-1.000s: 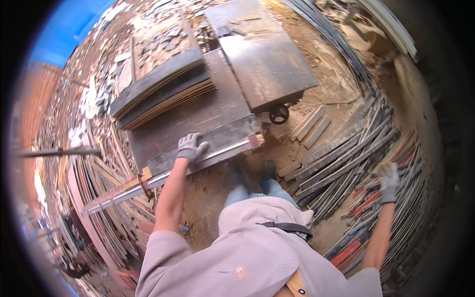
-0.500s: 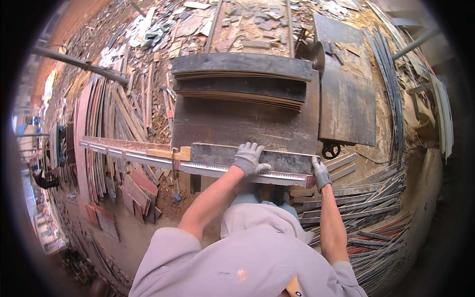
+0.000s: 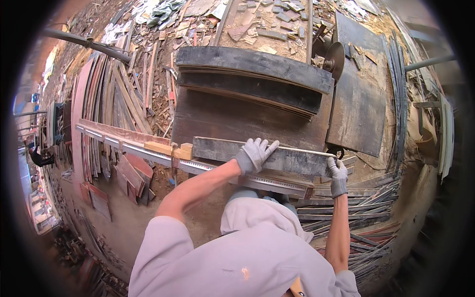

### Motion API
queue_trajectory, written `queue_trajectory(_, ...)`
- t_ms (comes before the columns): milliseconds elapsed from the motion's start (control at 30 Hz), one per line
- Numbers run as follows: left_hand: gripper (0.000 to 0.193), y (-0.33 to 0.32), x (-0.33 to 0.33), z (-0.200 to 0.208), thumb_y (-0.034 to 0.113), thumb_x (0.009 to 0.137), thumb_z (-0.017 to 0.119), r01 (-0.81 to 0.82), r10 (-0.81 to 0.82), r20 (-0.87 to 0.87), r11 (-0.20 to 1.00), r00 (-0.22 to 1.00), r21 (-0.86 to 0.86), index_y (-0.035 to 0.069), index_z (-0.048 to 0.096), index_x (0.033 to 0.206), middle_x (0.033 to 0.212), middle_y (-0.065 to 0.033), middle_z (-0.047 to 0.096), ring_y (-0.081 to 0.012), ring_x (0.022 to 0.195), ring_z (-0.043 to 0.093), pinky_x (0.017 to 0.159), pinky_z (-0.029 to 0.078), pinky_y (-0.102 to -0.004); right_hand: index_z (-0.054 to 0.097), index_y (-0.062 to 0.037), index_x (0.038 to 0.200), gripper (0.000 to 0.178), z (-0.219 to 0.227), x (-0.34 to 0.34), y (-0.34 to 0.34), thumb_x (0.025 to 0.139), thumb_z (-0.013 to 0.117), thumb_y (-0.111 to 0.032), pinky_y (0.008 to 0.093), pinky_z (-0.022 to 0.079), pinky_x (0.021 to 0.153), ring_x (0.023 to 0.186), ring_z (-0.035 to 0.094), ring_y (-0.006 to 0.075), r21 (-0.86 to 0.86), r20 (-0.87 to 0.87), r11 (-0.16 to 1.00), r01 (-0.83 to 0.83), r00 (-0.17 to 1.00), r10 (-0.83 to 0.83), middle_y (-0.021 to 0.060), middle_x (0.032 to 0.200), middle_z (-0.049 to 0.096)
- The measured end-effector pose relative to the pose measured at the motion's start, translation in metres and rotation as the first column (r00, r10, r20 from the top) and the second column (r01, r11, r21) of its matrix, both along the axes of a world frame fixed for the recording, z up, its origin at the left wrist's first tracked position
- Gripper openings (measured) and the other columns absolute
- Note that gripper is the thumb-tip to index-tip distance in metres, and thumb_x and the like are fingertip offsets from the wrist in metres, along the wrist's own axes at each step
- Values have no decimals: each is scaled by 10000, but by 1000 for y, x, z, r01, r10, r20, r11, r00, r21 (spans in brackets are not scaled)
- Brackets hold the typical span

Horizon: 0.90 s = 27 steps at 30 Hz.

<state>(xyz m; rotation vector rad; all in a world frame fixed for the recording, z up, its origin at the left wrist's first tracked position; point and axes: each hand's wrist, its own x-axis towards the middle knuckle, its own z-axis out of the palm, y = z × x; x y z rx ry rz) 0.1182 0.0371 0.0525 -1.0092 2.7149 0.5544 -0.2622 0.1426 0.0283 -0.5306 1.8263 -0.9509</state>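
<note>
resting spread left hand (image 3: 255,156) on dark board (image 3: 297,161) near metal ruler (image 3: 200,166). gripping board's right end in curled right hand (image 3: 338,176).

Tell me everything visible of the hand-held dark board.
The dark board looks like coated plywood, scuffed grey-black, with a pale far edge. It spans the near side of the saw table, left end beside a wooden block, diverging rightward from the scale-marked rail. The left grip spreads over it; the right grip touches its right end.
</note>
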Motion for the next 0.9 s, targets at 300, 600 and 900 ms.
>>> queue_trajectory(300, 997, -136, 17, 49, 339, 789, 820, 25, -25, 3, 959, 1000, -283, 60, 416, 1656, 1273, -178, 633, -351, 1127, 630, 961, 491, -470, 787, -51, 1054, 447, 26, 16, -124, 1021, 810, -497, 268, 468, 646, 722, 587, 64, -109, -66, 994, 4, 998, -11, -42, 863, 710)
queue_trajectory(600, 896, -201, 32, 38, 311, 739, 900, -139, 107, -101, 901, 989, -411, 10, 568, 1515, 1364, -163, 632, -350, 1288, 598, 1163, 446, -477, 711, 5, 1355, 693, 23, 52, -202, 940, 837, -536, 427, 545, 1021, 1134, 699, 289, -42, -636, 961, -273, 749, 185, 152, 1224, 763)
queue_trajectory(900, 654, -206, 25, 28, 222, 852, 702, -60, 80, 20, 869, 997, -491, 24, 599, 1467, 1301, -179, 641, -349, 1200, 622, 1012, 486, -463, 281, 20, 1704, 1179, 52, 53, -216, 807, 895, -438, 491, 255, 1355, 1617, 352, 417, 479, -837, 645, -596, -88, 540, 247, 1734, 370)
